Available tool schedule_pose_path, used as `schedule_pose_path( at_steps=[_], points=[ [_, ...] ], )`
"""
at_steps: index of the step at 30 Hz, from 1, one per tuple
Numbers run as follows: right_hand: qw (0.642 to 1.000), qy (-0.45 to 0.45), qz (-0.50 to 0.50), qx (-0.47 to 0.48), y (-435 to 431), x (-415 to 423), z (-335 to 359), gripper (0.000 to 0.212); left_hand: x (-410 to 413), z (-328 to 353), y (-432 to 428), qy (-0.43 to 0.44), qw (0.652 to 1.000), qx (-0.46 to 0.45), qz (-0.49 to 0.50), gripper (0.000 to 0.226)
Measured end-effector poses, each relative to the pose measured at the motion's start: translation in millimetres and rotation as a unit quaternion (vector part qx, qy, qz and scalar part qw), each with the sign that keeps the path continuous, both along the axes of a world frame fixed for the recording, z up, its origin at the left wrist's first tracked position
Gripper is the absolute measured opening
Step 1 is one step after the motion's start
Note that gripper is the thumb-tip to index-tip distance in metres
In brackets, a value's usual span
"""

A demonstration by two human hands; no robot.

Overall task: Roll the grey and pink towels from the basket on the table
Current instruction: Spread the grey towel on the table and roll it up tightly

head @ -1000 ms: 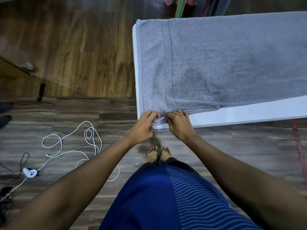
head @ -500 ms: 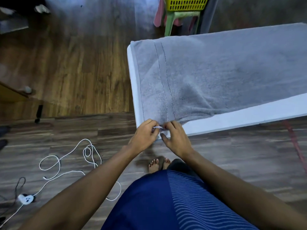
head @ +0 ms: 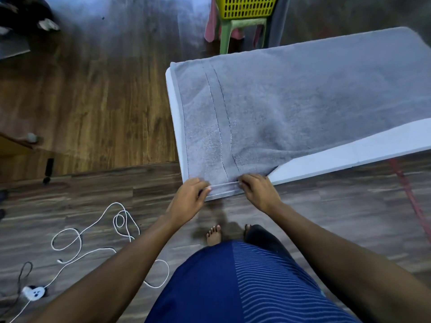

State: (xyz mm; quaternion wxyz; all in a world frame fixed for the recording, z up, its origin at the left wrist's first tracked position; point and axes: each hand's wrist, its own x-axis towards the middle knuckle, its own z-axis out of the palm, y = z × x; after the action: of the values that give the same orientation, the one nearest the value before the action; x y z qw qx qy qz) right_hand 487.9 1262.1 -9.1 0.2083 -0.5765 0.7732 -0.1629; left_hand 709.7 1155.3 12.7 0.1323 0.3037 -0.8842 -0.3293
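A grey towel [head: 291, 101] lies spread flat over the white table [head: 349, 152], its stitched band near the table's left end. My left hand [head: 189, 199] and my right hand [head: 258, 191] pinch the towel's near hem at the table's front left corner, a short stretch of hem taut between them. A yellow basket [head: 245, 7] stands on a green stool beyond the table. A pink towel [head: 211, 29] hangs beside the stool's leg.
A green plastic stool [head: 225, 36] carries the basket at the back. A white cable [head: 98, 234] loops on the wooden floor at the left, ending at a white plug [head: 35, 292]. My bare feet [head: 213, 235] stand just before the table corner.
My hands have drawn apart along the hem, which now shows between them. The camera has tilted up, bringing the basket and stool into view.
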Motion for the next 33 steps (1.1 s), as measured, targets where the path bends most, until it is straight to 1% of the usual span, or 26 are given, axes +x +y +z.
schedule_pose_path(
  at_steps=[2, 3, 4, 5, 6, 7, 8, 9, 11, 12, 15, 17, 19, 20, 22, 23, 25, 27, 28, 30, 33],
  points=[
    [0.999, 0.008, 0.031, 0.005, 7, -1, 1, 0.016, 6, -13, 1, -0.046, 0.999, -0.028, 0.008, 0.014],
    [0.999, 0.020, 0.046, 0.009, 10, -1, 1, 0.018, 8, -18, 4, -0.081, 0.995, -0.058, 0.017, 0.006],
    [0.998, 0.031, 0.058, 0.014, 14, 0, 0, 0.020, 8, -22, 9, -0.113, 0.989, -0.090, 0.027, 0.010],
    [0.997, 0.036, 0.065, 0.019, 17, 0, -1, 0.020, 5, -25, 16, -0.133, 0.985, -0.109, 0.021, 0.025],
    [0.997, 0.034, 0.069, 0.021, 20, -1, -1, 0.020, -2, -25, 24, -0.134, 0.985, -0.110, -0.001, 0.039],
    [0.997, 0.023, 0.072, 0.024, 22, -3, -1, 0.019, -13, -26, 32, -0.128, 0.987, -0.099, -0.021, 0.048],
    [0.996, 0.010, 0.079, 0.028, 23, -5, 0, 0.019, -26, -24, 41, -0.124, 0.988, -0.081, -0.036, 0.051],
    [0.996, -0.003, 0.087, 0.032, 24, -7, 0, 0.018, -39, -25, 49, -0.119, 0.990, -0.062, -0.034, 0.046],
    [0.994, -0.016, 0.104, 0.029, 28, -16, 0, 0.016, -59, -26, 59, -0.100, 0.994, -0.042, -0.001, 0.024],
    [0.992, -0.012, 0.117, 0.036, 30, -22, 0, 0.015, -64, -24, 63, -0.091, 0.995, -0.044, 0.015, 0.017],
    [0.981, 0.036, 0.154, 0.111, 35, -55, 0, 0.019, -63, -19, 67, -0.068, 0.995, -0.070, 0.012, 0.013],
    [0.974, 0.072, 0.161, 0.140, 40, -85, -2, 0.024, -56, -16, 69, -0.074, 0.992, -0.098, 0.007, 0.013],
    [0.972, 0.109, 0.155, 0.138, 47, -119, -3, 0.031, -51, -19, 68, -0.098, 0.989, -0.113, 0.023, 0.016],
    [0.973, 0.126, 0.146, 0.126, 53, -137, -4, 0.030, -49, -21, 68, -0.112, 0.986, -0.117, 0.033, 0.017],
    [0.977, 0.149, 0.115, 0.097, 65, -173, -6, 0.023, -48, -28, 71, -0.130, 0.981, -0.135, 0.054, 0.020],
    [0.978, 0.152, 0.107, 0.100, 71, -188, -6, 0.019, -49, -29, 74, -0.146, 0.977, -0.138, 0.066, 0.023],
    [0.978, 0.126, 0.123, 0.114, 80, -204, -7, 0.015, -60, -29, 85, -0.191, 0.963, -0.156, 0.104, 0.026],
    [0.983, 0.066, 0.137, 0.102, 87, -207, -6, 0.014, -82, -30, 101, -0.222, 0.954, -0.159, 0.124, 0.025],
    [0.986, 0.043, 0.136, 0.085, 90, -205, -4, 0.013, -100, -30, 110, -0.217, 0.959, -0.144, 0.113, 0.030],
    [0.989, 0.012, 0.132, 0.061, 96, -202, -5, 0.010, -142, -29, 128, -0.177, 0.977, -0.102, 0.064, 0.040],
    [0.992, -0.014, 0.117, 0.038, 104, -202, -8, 0.009, -209, -27, 146, -0.105, 0.993, -0.031, 0.036, 0.043]
  ],
)
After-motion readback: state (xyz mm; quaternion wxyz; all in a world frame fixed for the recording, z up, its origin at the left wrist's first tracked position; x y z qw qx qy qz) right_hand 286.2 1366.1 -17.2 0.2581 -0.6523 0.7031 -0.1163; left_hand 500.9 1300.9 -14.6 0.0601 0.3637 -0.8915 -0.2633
